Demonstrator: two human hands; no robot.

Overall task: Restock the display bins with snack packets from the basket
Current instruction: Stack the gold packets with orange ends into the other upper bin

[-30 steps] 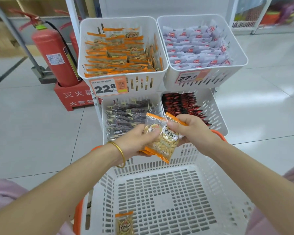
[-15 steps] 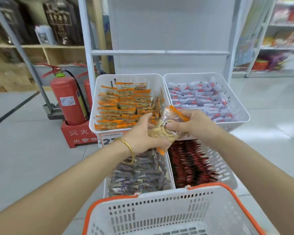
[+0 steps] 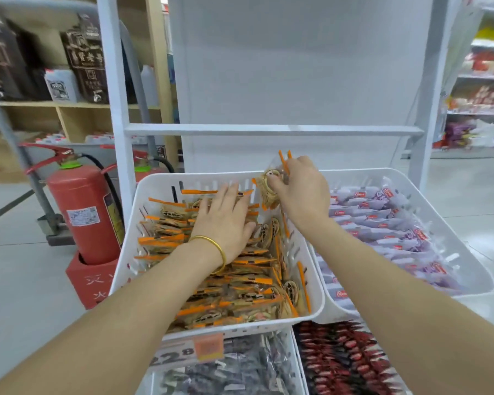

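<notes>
Snack packet (image 3: 269, 187) at far bin rim (image 3: 211, 177)

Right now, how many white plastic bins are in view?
4: upper left bin with orange-edged packets, upper right bin with pale packets, lower left bin with dark packets, lower right bin with red packets. Others may be hidden.

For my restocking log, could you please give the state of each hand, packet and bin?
Orange bin: nearly full.
White-packet bin: well stocked.
Left hand: open, flat on binned orange packets.
Right hand: pinching held snacks.
Held snacks: upright over orange bin's back corner, unreleased.
</notes>
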